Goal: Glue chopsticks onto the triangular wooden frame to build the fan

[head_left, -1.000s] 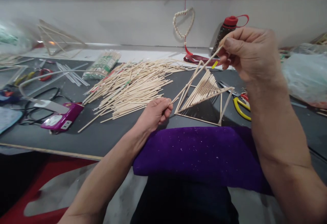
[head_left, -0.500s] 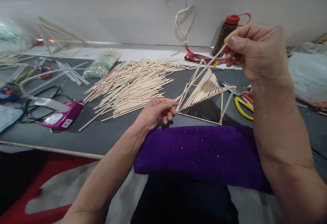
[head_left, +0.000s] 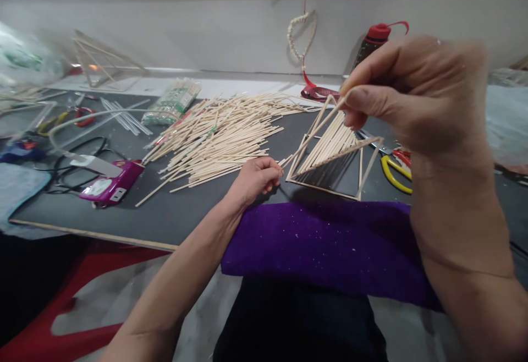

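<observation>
A thin wooden stick [head_left: 322, 124] runs slanting between my two hands, in front of a small frame of sticks. My right hand [head_left: 396, 89] is closed, pinching its upper end between thumb and fingers. Low at the other end, my left hand [head_left: 259, 177] has its fingertips pinched together at the stick's lower tip, partly hidden by the fingers. Just right of that hand stands the stick frame [head_left: 325, 190], an angular shape with a row of parallel sticks [head_left: 330, 144] filling one sloping side.
A large pile of loose sticks [head_left: 231, 142] lies left of the frame. Yellow-handled scissors [head_left: 396, 177] are at the right, a purple power strip [head_left: 111, 183] at the left. A purple cloth [head_left: 322, 252] covers my lap. A red-capped bottle [head_left: 377, 33] stands behind my right hand.
My right hand has moved left, down and closer to the camera, with less of the stick showing between the hands. My left hand stays low beside the frame. The view has shifted slightly.
</observation>
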The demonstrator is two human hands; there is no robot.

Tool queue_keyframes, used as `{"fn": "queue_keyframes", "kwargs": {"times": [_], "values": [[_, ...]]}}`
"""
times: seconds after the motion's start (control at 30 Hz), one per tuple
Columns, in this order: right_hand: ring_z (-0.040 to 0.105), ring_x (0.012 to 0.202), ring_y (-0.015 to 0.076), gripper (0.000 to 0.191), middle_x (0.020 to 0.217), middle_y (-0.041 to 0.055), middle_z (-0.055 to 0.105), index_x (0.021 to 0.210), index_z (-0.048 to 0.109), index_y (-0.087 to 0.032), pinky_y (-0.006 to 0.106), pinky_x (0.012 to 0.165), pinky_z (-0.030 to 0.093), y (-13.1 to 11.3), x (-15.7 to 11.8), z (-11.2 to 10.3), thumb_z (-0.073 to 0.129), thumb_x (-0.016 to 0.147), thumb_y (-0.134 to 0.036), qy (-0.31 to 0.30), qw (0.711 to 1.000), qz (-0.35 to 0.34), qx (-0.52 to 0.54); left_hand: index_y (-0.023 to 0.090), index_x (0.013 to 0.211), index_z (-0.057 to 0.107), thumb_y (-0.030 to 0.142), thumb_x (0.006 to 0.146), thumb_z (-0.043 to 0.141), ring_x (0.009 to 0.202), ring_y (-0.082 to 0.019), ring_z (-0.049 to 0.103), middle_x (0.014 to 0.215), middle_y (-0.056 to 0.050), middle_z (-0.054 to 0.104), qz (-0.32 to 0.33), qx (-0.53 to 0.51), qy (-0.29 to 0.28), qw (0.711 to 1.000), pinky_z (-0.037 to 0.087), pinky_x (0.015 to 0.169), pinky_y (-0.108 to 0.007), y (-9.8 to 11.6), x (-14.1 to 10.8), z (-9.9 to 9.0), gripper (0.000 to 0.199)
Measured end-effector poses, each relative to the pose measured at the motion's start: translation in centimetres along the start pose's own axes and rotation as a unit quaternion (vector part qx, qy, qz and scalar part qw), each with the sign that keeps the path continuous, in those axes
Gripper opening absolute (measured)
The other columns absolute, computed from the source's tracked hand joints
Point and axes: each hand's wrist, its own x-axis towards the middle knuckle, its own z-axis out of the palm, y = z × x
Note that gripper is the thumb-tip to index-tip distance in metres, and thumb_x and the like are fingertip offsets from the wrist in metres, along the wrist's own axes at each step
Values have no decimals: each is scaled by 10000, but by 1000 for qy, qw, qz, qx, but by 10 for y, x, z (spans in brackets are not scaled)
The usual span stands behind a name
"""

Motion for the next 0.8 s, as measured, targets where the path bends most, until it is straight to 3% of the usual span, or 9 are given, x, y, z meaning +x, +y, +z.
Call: {"fn": "queue_keyframes", "kwargs": {"times": [0.17, 0.27, 0.57, 0.8], "values": [[602, 689, 172, 19, 809, 3, 672, 821, 690, -295, 332, 605, 462, -24, -12, 6, 693, 806, -282, -93, 990, -28, -105, 156, 619, 586, 162, 608, 570, 368, -46, 370, 462, 39, 532, 29, 38, 14, 999, 238, 353, -169, -4, 0, 2, 20], [621, 752, 175, 32, 823, -17, 679, 800, 678, -322, 320, 650, 472, -29, -10, 7, 683, 810, -293, -142, 976, -65, -152, 160, 613, 585, 161, 607, 555, 376, -52, 359, 454, 43, 515, 37, 52, 18, 998, 234, 364, -179, -3, 0, 1, 31], [645, 766, 130, 122, 828, -56, 687, 795, 652, -317, 274, 641, 500, -24, -7, 12, 667, 817, -198, -150, 953, -192, -180, 165, 615, 589, 169, 607, 550, 372, -56, 342, 449, 42, 507, 44, 49, 46, 997, 213, 367, -192, -7, 7, -6, 40], [658, 786, 109, 165, 854, -93, 687, 813, 660, -354, 240, 681, 542, -29, -13, 19, 661, 827, -189, -140, 956, -188, -177, 164, 604, 589, 200, 606, 592, 352, -50, 335, 434, 44, 501, 32, 20, 67, 997, 209, 356, -188, -4, 9, -7, 36]]}}
